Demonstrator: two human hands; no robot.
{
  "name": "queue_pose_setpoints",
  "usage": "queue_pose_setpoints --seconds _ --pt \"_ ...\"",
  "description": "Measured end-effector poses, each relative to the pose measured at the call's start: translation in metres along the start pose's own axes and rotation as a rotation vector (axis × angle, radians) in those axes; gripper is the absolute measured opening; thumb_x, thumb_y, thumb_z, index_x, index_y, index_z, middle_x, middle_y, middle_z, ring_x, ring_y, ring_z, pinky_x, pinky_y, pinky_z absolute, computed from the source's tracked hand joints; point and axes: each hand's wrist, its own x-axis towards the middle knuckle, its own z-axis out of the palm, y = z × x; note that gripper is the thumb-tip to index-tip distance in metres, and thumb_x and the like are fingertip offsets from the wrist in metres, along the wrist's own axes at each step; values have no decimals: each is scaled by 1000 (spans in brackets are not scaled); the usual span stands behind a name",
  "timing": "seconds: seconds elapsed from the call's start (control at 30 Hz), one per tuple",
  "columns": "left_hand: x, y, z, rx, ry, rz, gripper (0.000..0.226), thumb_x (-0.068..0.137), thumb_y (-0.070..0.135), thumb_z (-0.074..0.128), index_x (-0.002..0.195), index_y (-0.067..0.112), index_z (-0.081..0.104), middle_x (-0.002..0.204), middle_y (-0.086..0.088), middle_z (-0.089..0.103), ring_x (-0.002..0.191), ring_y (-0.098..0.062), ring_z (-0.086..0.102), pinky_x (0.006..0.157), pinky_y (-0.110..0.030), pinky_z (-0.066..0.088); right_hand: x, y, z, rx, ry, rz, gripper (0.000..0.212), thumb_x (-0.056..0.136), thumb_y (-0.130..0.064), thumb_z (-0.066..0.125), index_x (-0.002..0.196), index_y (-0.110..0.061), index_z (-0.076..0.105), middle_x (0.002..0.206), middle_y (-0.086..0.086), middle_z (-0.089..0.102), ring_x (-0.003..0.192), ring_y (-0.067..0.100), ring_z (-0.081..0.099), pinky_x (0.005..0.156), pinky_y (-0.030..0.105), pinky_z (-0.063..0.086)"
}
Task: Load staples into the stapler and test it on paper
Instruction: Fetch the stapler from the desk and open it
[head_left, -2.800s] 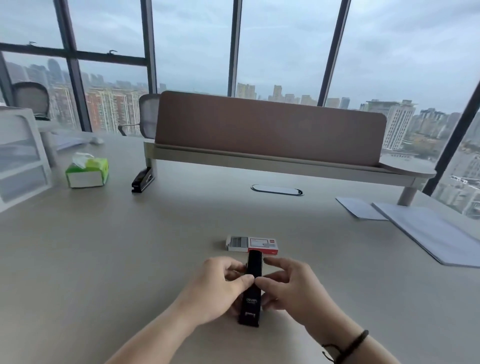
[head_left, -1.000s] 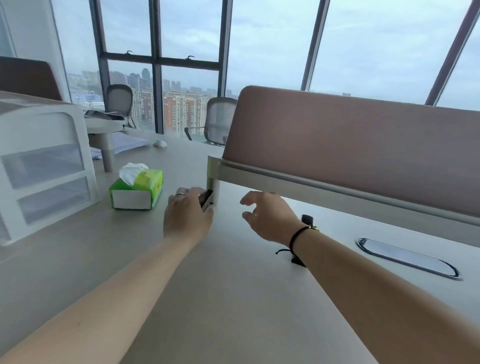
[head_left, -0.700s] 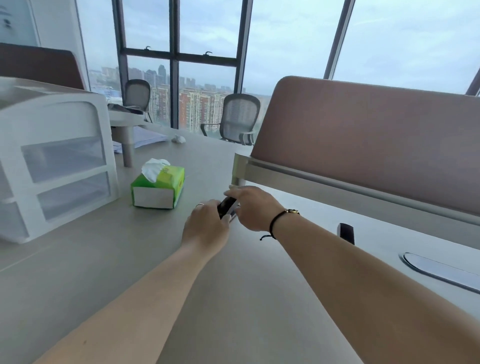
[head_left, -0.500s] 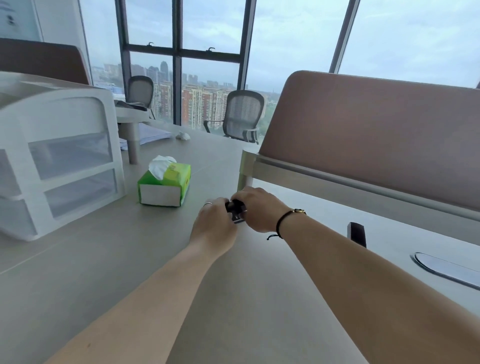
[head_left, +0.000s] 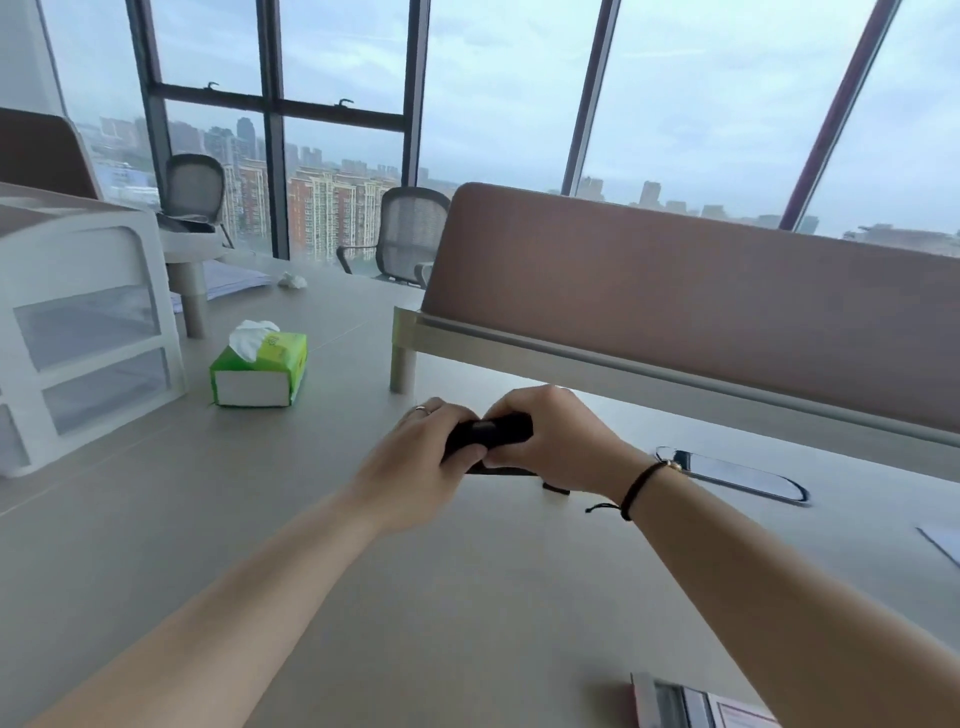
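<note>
Both your hands wrap a matte black stapler (head_left: 488, 434) above the smooth beige desk (head_left: 260, 519): your left hand (head_left: 415, 462) curls its fingers (head_left: 457, 457) over its near end, your right hand (head_left: 556, 441) clamps the far end. Just beyond your knuckles stands a rounded brown fabric divider (head_left: 675, 312); left of them, a green tissue box (head_left: 260, 371).

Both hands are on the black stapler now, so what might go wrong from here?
Both the left hand and right hand cover most of the stapler, so fingers may get pinched if it springs open. The staple box lies at the near desk edge, barely in frame: a forearm could knock it off.
</note>
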Motion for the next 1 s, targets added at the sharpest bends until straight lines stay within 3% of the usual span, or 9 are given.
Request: queue_pose_setpoints --seconds 0.13,0.2,0.27,0.33,0.47,0.63,0.73,0.83,1.0 --pt "-44 61 -5 -92 -37 98 22 95 27 61 117 21 62 99 11 56 90 -2 53 74 -11 38 -92 -8 -30 171 101 58 27 72 -27 82 97 -28 73 85 -11 72 78 6 66 66 23 54" --pt "-68 89 -5 -116 -64 143 20 94 27 62 114 24 62 98 13 57 90 4 53 72 -6 37 -137 -10 -38 238 159 87 29 70 -25 86 97 -29 74 84 -12 73 78 4 67 67 15 53" --pt "-92 114 -3 -133 -100 192 17 94 27 63 111 27 62 97 14 58 88 5 52 73 -4 36 -181 -11 -43 338 188 123 33 67 -20 88 95 -30 74 85 -9 76 79 7 71 73 19 58" --pt "-116 133 2 -138 -162 234 17 94 29 63 110 29 61 95 16 58 89 3 52 73 -6 36 -222 -9 -43 423 203 156 37 65 -15 90 93 -30 73 88 -8 78 79 9 74 79 26 61" --pt "-159 158 17 -146 -285 275 17 94 33 62 110 35 59 99 20 58 94 4 52 75 -7 36 -291 -2 -35 470 173 220 40 63 -16 90 92 -35 70 90 -14 78 83 6 74 80 30 61" --pt "-200 175 44 -159 -422 258 15 94 36 61 108 40 56 100 23 54 99 3 50 78 -12 37 -354 9 -21 472 137 304 42 65 -19 89 98 -35 68 94 -8 77 87 16 72 68 26 56" --pt "-214 180 56 -112 -488 263 17 92 42 60 108 42 54 102 24 53 99 2 51 83 -19 43 -377 14 -11 433 129 338 46 65 -21 87 103 -35 66 93 -4 76 87 15 71 83 31 58" --pt "-219 190 62 -75 -496 276 17 91 43 60 107 42 54 102 24 52 96 5 51 84 -18 43 -392 18 -1 430 169 364 47 64 -21 86 104 -35 65 94 -4 77 87 7 72 89 31 56" --pt "-218 217 78 -80 -481 343 35 87 49 64 120 37 60 108 21 55 100 3 53 91 -18 45 -396 22 5 485 242 343 51 60 -25 85 103 -36 61 83 0 76 72 8 68 77 37 56"
